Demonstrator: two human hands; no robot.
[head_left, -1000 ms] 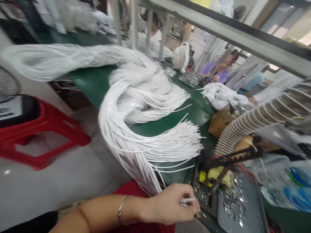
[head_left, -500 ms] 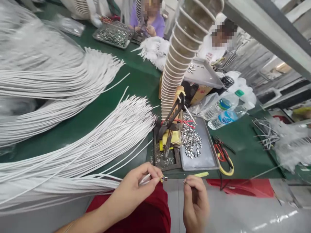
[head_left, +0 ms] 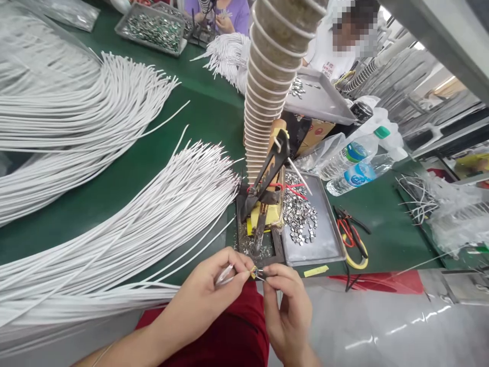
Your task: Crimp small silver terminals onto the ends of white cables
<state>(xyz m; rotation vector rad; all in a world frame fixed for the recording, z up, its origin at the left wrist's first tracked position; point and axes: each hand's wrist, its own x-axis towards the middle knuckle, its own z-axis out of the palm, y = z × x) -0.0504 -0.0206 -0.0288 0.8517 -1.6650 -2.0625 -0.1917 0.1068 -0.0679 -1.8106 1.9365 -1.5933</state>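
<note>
My left hand (head_left: 214,293) is closed on a white cable (head_left: 226,272), whose near end carries a small connector (head_left: 253,272) with a yellow part. My right hand (head_left: 287,295) pinches a small metal piece (head_left: 261,275) against that connector, so the fingertips of both hands almost meet. Exactly how the two parts fit together is too small to tell. Left of my hands a thick bundle of white cables (head_left: 160,214) lies on the green table (head_left: 214,112). Just beyond my fingers is a soldering stand (head_left: 263,214) with a black clamp-like tool strapped to it.
A metal tray (head_left: 328,244) holds many small metal shells (head_left: 298,219). Pliers (head_left: 351,229), yellow tape (head_left: 315,271) and water bottles (head_left: 355,176) lie to the right. A ribbed hose (head_left: 267,76) rises behind the stand. Two people sit across the table.
My right hand has moved left and brought its small piece up to the connector in my left hand. My left hand stays nearly in place, and the view has shifted slightly.
</note>
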